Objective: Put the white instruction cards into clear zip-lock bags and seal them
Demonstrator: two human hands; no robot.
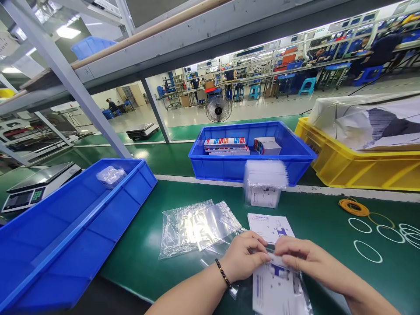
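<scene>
Both hands are at the mouth of a transparent plastic bag (pixel 305 294) near the front edge of the green table. A white printed leaflet (pixel 274 291) lies in or under the bag's film. My left hand (pixel 244 256), with a beaded bracelet at the wrist, pinches the bag's top edge between thumb and fingers. Opposite it, my right hand (pixel 302 258) grips the same edge with bent fingers. Just beyond the hands is another white leaflet (pixel 267 224). To the left, flat transparent bags (pixel 187 227) lie overlapping. A stack of bagged leaflets (pixel 264 186) stands against the blue bin.
A blue bin (pixel 223 169) with printed boxes stands behind the stack, a yellow crate (pixel 370 168) at right. Another blue bin (pixel 98 227) holding a plastic-wrapped bundle is at left, beside a scale (pixel 42 179). White rings (pixel 367 251) and yellow bands (pixel 353 207) lie at right.
</scene>
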